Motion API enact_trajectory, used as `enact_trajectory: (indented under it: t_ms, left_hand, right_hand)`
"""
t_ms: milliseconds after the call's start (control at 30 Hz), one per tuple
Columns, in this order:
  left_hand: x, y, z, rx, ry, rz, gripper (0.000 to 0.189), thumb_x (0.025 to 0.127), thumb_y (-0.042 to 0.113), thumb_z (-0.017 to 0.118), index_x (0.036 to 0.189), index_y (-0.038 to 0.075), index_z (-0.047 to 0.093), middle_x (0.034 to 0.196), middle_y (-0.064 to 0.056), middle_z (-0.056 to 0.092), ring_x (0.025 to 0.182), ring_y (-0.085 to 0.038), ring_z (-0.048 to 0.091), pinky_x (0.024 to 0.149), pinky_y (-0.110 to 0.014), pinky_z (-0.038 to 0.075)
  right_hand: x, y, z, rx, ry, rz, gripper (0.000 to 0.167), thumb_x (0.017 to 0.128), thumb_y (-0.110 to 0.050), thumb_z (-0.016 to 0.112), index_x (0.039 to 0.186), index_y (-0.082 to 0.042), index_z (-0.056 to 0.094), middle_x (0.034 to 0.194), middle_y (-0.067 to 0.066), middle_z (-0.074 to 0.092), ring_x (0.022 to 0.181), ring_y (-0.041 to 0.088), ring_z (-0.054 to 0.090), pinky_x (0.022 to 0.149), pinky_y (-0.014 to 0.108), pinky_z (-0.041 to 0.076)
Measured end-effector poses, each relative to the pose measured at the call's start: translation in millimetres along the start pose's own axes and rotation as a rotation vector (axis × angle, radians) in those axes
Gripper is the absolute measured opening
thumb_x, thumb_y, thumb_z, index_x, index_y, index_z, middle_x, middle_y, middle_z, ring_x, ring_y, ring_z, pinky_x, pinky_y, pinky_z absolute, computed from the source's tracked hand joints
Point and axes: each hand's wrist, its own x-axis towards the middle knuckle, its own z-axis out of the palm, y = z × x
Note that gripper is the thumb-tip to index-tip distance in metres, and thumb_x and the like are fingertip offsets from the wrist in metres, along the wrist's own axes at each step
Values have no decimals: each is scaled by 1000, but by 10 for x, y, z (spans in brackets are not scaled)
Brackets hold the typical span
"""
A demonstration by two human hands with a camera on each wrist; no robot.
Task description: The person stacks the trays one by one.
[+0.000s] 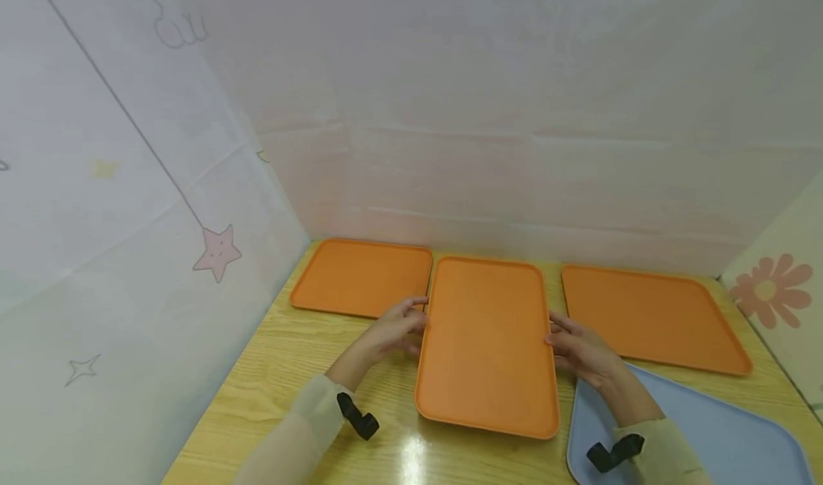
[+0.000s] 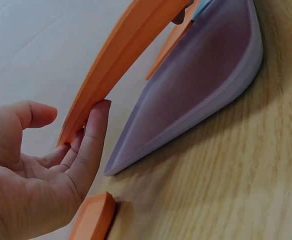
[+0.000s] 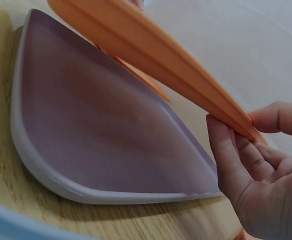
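An orange tray (image 1: 487,342) is held by its two long sides, raised above the table and lengthwise toward the person. My left hand (image 1: 400,328) grips the left side; in the left wrist view its fingers (image 2: 93,142) curl under the edge while the thumb stands off it. On the opposite side my right hand (image 1: 584,353) pinches the edge, thumb on one face and fingers beneath in the right wrist view. A purple tray (image 3: 111,135) lies on the table below the held tray, and the head view does not show it.
Flat on the wooden table (image 1: 289,371) lie another orange tray (image 1: 363,278) at back left and a third (image 1: 656,319) at back right. A blue tray (image 1: 701,428) sits at front right under the right forearm. Hanging sheets (image 1: 482,113) border the table.
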Motion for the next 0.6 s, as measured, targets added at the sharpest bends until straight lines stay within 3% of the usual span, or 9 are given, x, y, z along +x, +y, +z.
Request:
enact_trajectory:
  t_ms: [300,600]
  left_hand:
    - [123,-109,37,-30,17,3,59,101,14,58,155,11,35,133,-17,53,108,-25,59,63,-36,59]
    - [193,-170,46,-5,25,2,60,98,7,59,153,8,35,125,-17,56,98,-25,61,62,-38,60]
  right_hand:
    - [48,24,-64,-26,-21,6,82,101,-2,53,161,1,-2,118,0,58,101,16,68,84,35,60]
    - [115,14,-62,-150,58,46,80,101,-8,59,162,-1,8,127,9,54,103,14,67,87,39,59]
